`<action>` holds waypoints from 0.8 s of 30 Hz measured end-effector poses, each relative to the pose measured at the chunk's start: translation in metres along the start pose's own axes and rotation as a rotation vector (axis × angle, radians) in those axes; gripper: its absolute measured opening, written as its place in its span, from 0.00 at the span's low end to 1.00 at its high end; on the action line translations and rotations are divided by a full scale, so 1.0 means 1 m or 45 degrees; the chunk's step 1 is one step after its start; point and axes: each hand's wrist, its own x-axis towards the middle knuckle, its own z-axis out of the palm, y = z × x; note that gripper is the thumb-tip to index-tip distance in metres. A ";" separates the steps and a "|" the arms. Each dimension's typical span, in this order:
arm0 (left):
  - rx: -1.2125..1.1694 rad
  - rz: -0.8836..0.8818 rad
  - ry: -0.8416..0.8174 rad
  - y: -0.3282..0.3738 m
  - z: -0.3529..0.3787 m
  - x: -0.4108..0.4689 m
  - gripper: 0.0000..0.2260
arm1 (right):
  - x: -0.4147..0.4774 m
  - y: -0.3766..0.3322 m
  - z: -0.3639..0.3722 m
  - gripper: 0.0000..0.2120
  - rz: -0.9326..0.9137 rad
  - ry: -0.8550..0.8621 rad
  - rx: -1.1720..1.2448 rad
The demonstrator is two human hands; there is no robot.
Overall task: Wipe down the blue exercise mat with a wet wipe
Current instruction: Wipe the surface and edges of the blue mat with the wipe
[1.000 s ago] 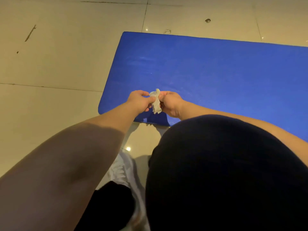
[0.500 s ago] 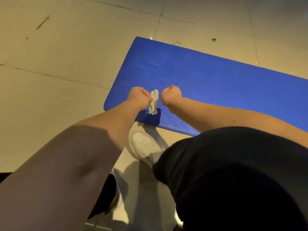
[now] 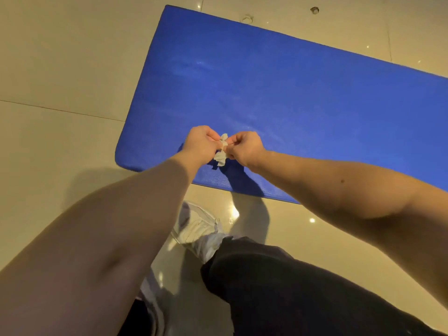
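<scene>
Tiled floor (image 3: 60, 69) bears blue mat (image 3: 291, 93); left hand (image 3: 202, 141), right hand (image 3: 246, 147) pinch wet wipe (image 3: 221, 156).

You get warm, yellowish overhead light. Small glints dot the glossy floor tiles (image 3: 312, 220), and dark shadows cross the near edge of the blue exercise mat (image 3: 291, 93). Wide-angle distortion bends the borders.

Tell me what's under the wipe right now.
The blue mat lies under the wipe, shadowed near its closest edge. The left hand and right hand pinch the wipe, covering its middle.
</scene>
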 end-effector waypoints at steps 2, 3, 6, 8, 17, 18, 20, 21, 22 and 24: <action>0.064 -0.001 0.047 -0.006 0.001 0.013 0.05 | 0.017 0.003 -0.004 0.04 -0.064 0.092 -0.155; 0.113 0.000 0.073 -0.009 -0.001 0.019 0.05 | 0.026 0.006 -0.010 0.05 -0.080 0.161 -0.213; 0.384 0.034 0.145 -0.018 -0.012 0.037 0.12 | 0.043 0.009 -0.023 0.06 -0.112 0.325 -0.220; 0.691 0.076 0.168 -0.024 -0.021 0.046 0.21 | 0.049 0.008 -0.021 0.05 0.027 0.435 0.185; 1.237 -0.081 -0.024 -0.029 -0.039 0.065 0.40 | 0.060 0.016 0.051 0.08 0.041 0.441 0.280; 1.264 -0.066 -0.041 -0.026 -0.042 0.066 0.39 | 0.059 0.014 0.062 0.08 -0.016 0.418 0.296; 1.338 -0.035 -0.044 -0.022 -0.051 0.068 0.36 | 0.058 0.013 0.089 0.10 -0.085 0.332 0.216; 1.384 -0.010 -0.029 -0.022 -0.055 0.069 0.35 | 0.058 0.012 0.103 0.11 -0.171 0.305 0.078; 1.430 0.010 -0.006 -0.024 -0.059 0.071 0.36 | 0.054 0.008 0.113 0.12 -0.264 0.258 -0.054; 1.470 -0.008 0.012 -0.032 -0.063 0.072 0.41 | 0.048 0.003 0.122 0.18 -0.482 0.185 -0.197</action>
